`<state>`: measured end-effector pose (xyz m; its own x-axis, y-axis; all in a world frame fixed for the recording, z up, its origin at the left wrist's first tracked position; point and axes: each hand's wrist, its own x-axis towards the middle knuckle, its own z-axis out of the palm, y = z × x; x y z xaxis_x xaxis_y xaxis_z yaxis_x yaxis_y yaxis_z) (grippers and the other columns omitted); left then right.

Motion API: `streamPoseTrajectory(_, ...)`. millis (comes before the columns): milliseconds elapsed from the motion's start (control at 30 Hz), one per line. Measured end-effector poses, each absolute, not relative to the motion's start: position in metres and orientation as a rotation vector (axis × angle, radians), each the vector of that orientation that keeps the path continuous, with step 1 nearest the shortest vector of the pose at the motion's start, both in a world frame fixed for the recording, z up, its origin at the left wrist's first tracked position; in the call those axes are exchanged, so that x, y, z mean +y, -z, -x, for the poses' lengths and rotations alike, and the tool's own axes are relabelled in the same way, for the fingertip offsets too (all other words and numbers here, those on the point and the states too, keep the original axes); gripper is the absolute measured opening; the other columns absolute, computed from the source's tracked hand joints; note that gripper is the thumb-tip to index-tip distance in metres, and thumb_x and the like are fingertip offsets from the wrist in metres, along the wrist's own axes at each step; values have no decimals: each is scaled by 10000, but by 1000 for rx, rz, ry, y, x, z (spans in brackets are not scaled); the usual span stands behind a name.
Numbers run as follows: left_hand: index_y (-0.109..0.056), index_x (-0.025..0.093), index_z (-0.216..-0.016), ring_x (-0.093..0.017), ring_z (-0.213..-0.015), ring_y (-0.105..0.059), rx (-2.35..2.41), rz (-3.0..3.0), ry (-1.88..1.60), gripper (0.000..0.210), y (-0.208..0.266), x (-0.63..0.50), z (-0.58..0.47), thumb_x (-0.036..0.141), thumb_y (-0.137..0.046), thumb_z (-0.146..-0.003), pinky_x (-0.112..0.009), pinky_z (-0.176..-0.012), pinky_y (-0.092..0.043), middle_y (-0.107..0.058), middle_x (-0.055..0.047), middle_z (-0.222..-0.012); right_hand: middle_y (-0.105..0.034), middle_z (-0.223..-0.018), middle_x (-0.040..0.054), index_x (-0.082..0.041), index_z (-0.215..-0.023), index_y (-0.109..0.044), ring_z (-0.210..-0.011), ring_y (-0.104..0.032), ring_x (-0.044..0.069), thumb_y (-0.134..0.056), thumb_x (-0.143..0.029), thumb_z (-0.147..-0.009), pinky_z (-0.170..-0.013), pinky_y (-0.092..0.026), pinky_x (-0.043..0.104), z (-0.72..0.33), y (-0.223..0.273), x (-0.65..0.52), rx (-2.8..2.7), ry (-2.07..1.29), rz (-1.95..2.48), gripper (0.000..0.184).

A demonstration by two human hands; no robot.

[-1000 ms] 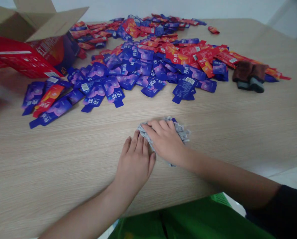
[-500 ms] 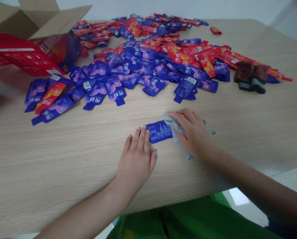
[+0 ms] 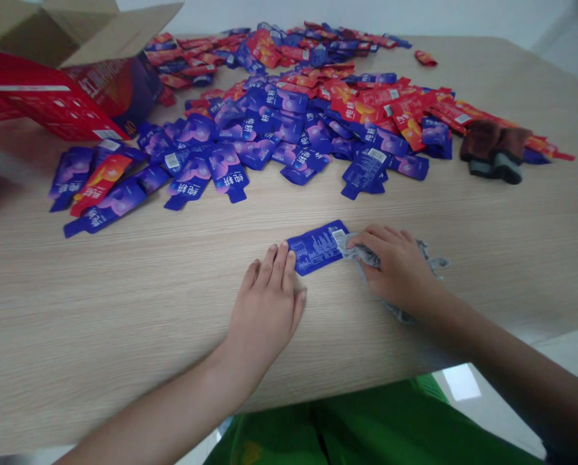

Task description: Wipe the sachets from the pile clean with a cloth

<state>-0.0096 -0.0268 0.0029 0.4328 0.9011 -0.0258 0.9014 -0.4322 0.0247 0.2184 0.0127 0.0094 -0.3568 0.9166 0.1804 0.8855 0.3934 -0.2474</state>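
Note:
A blue sachet (image 3: 316, 248) with white print and a barcode lies flat on the wooden table (image 3: 138, 303). The fingertips of my left hand (image 3: 268, 297) press on its left end; that hand lies flat with its fingers stretched out. My right hand (image 3: 399, 268) is closed around a crumpled grey cloth (image 3: 361, 248), which touches the sachet's right end. Part of the cloth is hidden under my palm. Beyond my hands spreads a heap of blue sachets (image 3: 228, 169) and red sachets (image 3: 351, 106).
At the back left stands an open red cardboard box (image 3: 59, 106) with its flaps up. Brown and grey fabric pieces (image 3: 495, 150) lie at the right end of the heap. A single red sachet (image 3: 425, 59) lies apart at the back right.
My right hand has slid right with the cloth, uncovering more of the blue sachet and its barcode. My left hand has stayed on the sachet's left end.

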Motion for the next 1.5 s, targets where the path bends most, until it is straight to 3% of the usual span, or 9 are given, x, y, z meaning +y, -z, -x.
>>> streamPoseTrajectory(233, -406, 8, -1423, -323, -1405, -334, 1631, -2674, 24, 569, -3, -27, 12, 325, -387, -951, -495, -1079, -374, -314, -183, -1521, -612, -1110, 72, -211, -1139, -615, -979, -496, 256, -513, -65, -740, -810, -321, 396, -173, -9, 12, -2528, -131, 1243, 437)
streamPoseTrajectory(567, -457, -10, -1377, -341, -1355, -410, 1613, -2701, -6, 554, -8, -24, 11, 312, -433, -926, -485, -1028, -420, -412, -224, -1470, -649, -1019, 64, -226, -1035, -647, -930, -542, 256, -496, -97, -821, -762, -336, 387, -226, -6, 34, -2338, -112, 1625, 292)
streamPoseTrajectory(767, -655, 132, -1030, -273, -982, -618, 1617, -2590, -101, 259, -24, 13, 18, 322, -511, -931, -415, -825, -510, -653, -124, -1107, -619, -1126, 82, -219, -1148, -614, -1002, -535, 260, -496, -95, -836, -825, -367, 398, -200, -10, 34, -2388, -159, 1461, 356)
streamPoseTrajectory(833, -640, 139, -968, -259, -965, -593, 1625, -2509, -135, 238, -25, 29, 19, 360, -615, -884, -392, -838, -504, -633, -99, -1018, -614, -1135, 94, -208, -1155, -617, -1018, -536, 265, -486, -76, -832, -842, -378, 405, -198, -6, 34, -2416, -189, 1487, 373)
streamPoseTrajectory(933, -602, 124, -1038, -263, -1027, -555, 1570, -2479, -150, 336, -21, 42, 16, 368, -696, -826, -398, -888, -484, -587, -111, -1089, -622, -1082, 89, -207, -1121, -631, -993, -560, 257, -488, -121, -857, -833, -411, 402, -213, -1, 39, -2345, -285, 1529, 313)
streamPoseTrajectory(1033, -575, 131, -1070, -272, -1057, -536, 1523, -2487, -152, 338, -18, 42, 9, 343, -685, -830, -417, -891, -476, -567, -117, -1134, -621, -1041, 81, -214, -1089, -631, -968, -580, 250, -497, -197, -880, -823, -443, 402, -234, 2, 44, -2213, -360, 1525, 249)
streamPoseTrajectory(1167, -556, 170, -936, -259, -965, -561, 1498, -2407, -216, 232, -15, 39, 4, 324, -683, -818, -392, -804, -493, -604, -84, -1007, -606, -1064, 86, -231, -1166, -581, -1006, -586, 263, -491, -209, -884, -848, -459, 436, -243, 6, 45, -2189, -459, 1487, 297)
streamPoseTrajectory(1333, -478, 195, -1052, -199, -772, -624, 1522, -2280, -347, 233, -20, 38, 4, 182, -609, -860, -309, -644, -485, -648, -29, -906, -601, -1105, 94, -228, -1174, -547, -1042, -580, 260, -495, -169, -867, -892, -458, 453, -234, -6, 43, -2098, -485, 1373, 317)
streamPoseTrajectory(1500, -574, 184, -989, -265, -908, -621, 1526, -2810, -123, 129, -22, 30, 8, 120, -483, -923, -384, -736, -489, -642, -89, -987, -614, -1071, 78, -225, -1114, -583, -1018, -589, 241, -508, -188, -874, -896, -461, 428, -233, -17, 36, -2099, -498, 1367, 254)
